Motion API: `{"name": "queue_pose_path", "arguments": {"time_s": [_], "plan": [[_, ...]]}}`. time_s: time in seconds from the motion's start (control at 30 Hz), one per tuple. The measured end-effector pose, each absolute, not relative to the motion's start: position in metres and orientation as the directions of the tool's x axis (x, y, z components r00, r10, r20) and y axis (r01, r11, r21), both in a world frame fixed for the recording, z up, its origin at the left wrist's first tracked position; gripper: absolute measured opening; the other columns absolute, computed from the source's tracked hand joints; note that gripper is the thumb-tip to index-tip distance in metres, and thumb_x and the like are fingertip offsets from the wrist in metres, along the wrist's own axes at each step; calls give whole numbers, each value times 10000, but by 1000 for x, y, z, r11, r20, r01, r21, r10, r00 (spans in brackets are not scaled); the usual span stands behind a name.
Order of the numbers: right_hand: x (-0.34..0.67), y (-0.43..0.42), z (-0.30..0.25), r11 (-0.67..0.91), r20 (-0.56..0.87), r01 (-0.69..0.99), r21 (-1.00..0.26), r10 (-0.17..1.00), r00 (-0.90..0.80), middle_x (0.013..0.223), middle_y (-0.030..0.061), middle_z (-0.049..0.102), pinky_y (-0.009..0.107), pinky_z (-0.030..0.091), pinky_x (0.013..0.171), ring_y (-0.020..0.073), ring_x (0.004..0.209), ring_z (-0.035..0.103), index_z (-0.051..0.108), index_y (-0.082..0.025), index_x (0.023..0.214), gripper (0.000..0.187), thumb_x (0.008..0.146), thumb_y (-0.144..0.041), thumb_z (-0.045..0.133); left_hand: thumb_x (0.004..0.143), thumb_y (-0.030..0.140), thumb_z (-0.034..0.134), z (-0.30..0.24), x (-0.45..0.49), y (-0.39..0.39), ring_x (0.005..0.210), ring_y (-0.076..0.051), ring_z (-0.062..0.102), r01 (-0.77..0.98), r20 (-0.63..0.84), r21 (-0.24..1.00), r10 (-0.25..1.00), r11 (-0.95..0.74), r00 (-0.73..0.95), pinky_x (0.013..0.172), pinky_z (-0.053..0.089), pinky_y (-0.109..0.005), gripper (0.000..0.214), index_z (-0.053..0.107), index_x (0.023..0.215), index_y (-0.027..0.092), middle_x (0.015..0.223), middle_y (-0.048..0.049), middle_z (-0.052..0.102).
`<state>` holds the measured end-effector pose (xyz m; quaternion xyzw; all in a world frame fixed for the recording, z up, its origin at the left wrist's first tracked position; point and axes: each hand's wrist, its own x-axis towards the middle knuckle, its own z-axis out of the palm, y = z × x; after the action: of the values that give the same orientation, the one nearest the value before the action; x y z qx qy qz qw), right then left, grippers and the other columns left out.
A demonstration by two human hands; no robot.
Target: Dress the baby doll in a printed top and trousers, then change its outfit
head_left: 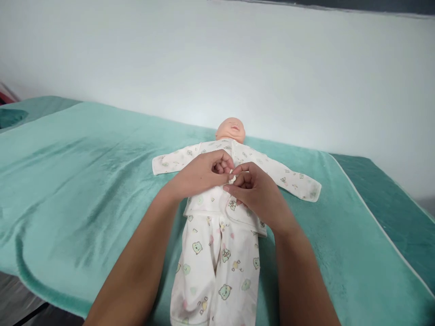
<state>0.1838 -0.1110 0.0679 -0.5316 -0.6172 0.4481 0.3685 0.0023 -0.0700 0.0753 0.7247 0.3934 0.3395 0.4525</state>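
A baby doll [231,129] lies on its back, its head toward the wall. It wears a white printed baby shirt [205,204] with both sleeves spread wide, and matching pants [220,267]. Over the doll's chest, my left hand [210,170] pinches the shirt's front edge from the left. My right hand [249,183] grips the same edge from the right, its fingertips close to the left ones. A small bunched bit of white cloth shows between them; any fastener there is too small to make out. The doll's hands are hidden inside the sleeves.
A teal plush blanket [102,181] covers the table beneath the doll. A darker green cover [384,194] shows at the right. Behind the table rises a white wall [170,59]. The table's near edge drops to a dark floor [16,294] at lower left.
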Motion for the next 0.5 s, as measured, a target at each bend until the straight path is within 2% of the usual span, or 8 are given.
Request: {"name": "queue_pose_path", "arguments": {"time_s": [0.1,0.27,0.5], "plan": [[187,-110,69,7,-47,265,-964,980,-195,644,-76,603,218,442,488,99,530,572,585,-258,1016,302,802,-375,763,785,189,640,75,-2,-67,675,-109,508,252,127,927,866,-277,483,567,388,-229,119,631,901,208,747,22,554],[189,-108,71,-30,-58,135,-990,976,-211,647,-28,676,199,404,421,99,468,563,565,-224,1018,218,906,-395,642,824,217,638,74,-5,-65,624,-100,463,258,112,928,864,-267,491,533,350,-230,100,645,923,210,686,37,499],[185,-107,72,-86,-98,80,-993,983,-157,561,-37,659,176,353,374,86,390,523,539,-216,937,137,876,-284,641,814,229,669,74,-5,-65,644,-99,473,251,120,929,864,-271,489,545,359,-229,101,655,911,207,704,34,511]]}}
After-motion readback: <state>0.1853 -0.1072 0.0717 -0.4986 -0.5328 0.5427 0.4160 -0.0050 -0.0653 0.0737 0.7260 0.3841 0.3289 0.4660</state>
